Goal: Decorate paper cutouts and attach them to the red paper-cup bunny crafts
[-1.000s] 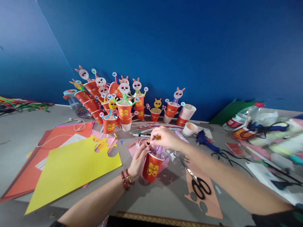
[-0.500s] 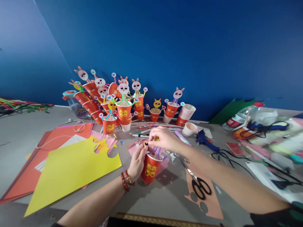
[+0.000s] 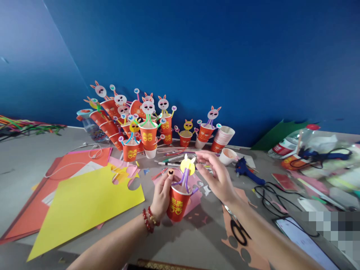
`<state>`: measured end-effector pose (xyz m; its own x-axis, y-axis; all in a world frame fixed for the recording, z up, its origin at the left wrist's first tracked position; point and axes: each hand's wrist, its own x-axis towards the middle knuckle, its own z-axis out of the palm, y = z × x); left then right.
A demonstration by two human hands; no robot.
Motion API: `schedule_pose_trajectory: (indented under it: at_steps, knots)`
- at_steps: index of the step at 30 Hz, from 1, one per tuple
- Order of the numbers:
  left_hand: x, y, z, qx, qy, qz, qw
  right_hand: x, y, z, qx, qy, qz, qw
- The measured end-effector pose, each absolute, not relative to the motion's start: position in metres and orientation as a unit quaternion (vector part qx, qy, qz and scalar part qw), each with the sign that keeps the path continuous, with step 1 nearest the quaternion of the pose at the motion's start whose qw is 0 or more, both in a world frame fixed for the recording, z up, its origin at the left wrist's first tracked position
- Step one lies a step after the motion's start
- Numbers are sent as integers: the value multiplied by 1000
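A red paper cup with gold characters stands on the table in front of me. Purple pipe cleaners rise from it, topped by a yellow paper rabbit head with pale ears. My left hand, wearing red bead bracelets, is beside the cup. Between its thumb and fingers it pinches a small peach paper disc with a dark heart-shaped mark. Whether this hand also touches the cup, I cannot tell. To the right of the rabbit head, my right hand holds nothing, its fingers apart.
Finished rabbit cups cluster along the blue wall. Yellow paper lies at left. Scissors rest on cut peach paper, partly under my right forearm. Farther right are a blue glue gun, black cables and a phone.
My right hand has left the disc and moved right, its fingers now apart. The yellow rabbit head has come into view. My left hand still pinches the disc.
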<state>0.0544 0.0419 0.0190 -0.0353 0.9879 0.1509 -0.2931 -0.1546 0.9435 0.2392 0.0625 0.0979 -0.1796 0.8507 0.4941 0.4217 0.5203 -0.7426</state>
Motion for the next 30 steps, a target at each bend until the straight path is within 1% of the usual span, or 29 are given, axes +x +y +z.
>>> schedule_pose_trajectory:
  at_steps: [3, 5, 8, 11, 15, 19, 21, 25, 30]
  knots:
    - [53, 43, 18, 448, 392, 618, 514, 247, 46, 65, -446, -673, 390, 442]
    - [53, 44, 17, 442, 395, 624, 509, 246, 34, 46, -450, -658, 455, 395]
    - [55, 43, 15, 434, 399, 633, 502, 237, 19, 32, -450, -633, 516, 360]
    - [59, 41, 13, 413, 396, 638, 515, 224, 14, 32, -444, -629, 518, 373]
    - [64, 37, 14, 365, 353, 639, 579, 219, 13, 35, -416, -609, 542, 403]
    - [66, 34, 18, 359, 332, 622, 611, 226, 11, 29, -418, -572, 571, 414]
    - [66, 33, 21, 367, 350, 619, 599, 229, 10, 26, -415, -576, 570, 413]
    - [67, 32, 22, 399, 395, 628, 540, 228, 7, 22, -418, -588, 557, 411]
    - [59, 27, 0, 415, 444, 651, 455, 222, 2, 19, -410, -585, 558, 422]
